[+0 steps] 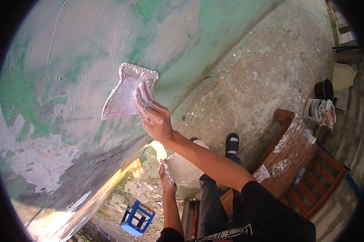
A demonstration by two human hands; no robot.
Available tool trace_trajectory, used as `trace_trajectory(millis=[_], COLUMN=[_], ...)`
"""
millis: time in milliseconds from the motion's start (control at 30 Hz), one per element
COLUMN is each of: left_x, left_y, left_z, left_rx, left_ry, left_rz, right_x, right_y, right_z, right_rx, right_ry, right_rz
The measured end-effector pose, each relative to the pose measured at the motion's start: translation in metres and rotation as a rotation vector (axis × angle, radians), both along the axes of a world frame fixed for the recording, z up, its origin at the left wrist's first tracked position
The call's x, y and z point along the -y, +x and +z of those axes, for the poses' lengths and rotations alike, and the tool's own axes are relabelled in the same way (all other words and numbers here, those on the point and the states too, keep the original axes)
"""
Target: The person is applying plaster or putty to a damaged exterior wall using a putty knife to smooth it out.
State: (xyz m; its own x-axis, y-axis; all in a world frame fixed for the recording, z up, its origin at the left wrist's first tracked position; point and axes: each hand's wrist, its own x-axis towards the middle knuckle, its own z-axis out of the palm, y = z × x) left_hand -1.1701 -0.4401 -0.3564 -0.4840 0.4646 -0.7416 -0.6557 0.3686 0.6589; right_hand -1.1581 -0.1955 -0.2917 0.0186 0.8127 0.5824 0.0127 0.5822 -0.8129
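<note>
My right hand (153, 117) grips a wide putty spreader (123, 94) with flared corners and presses it flat against the wall (89, 44). Thick whitish putty lines the spreader's upper edge and left side. Streaks of pale putty cover much of the green wall around it. Lower down, my left hand (167, 177), smeared with putty, is closed around a pale, sunlit flat piece (159, 150) that looks like a scraper; its handle is hidden in the fingers. Beside that hand is a light grey, flat-looking surface (186, 165), partly covered by my right forearm; its kind is unclear.
A blue plastic stool (137, 218) stands on the rubble-strewn ground at lower left. To the right is a putty-splattered wooden bench (291, 153). Farther back are a white bucket (316, 111) and a black pail (324, 89). My slippered foot (232, 143) rests on the concrete floor (250, 88).
</note>
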Motion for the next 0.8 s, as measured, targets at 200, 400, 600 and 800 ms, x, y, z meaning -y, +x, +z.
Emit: trace_trajectory(millis=[200, 400, 600, 800], left_x=[-0.004, 0.031, 0.014, 0.027], left_y=[0.009, -0.003, 0.007, -0.003], left_z=[0.007, -0.012, 0.016, 0.012], left_rx=[-0.01, -0.03, -0.029, -0.03], left_ry=[-0.028, 0.014, 0.018, 0.029], left_rz=[0.073, -0.02, 0.069, 0.129], right_x=[-0.003, -0.034, 0.038, -0.005], right_y=[0.048, 0.014, 0.008, 0.077], right_z=[-0.011, 0.0, -0.011, -0.006], right_rx=[0.028, 0.029, -0.024, 0.005], right_ry=[0.153, -0.011, -0.123, -0.429], right_rz=[0.058, -0.1, 0.182, -0.272])
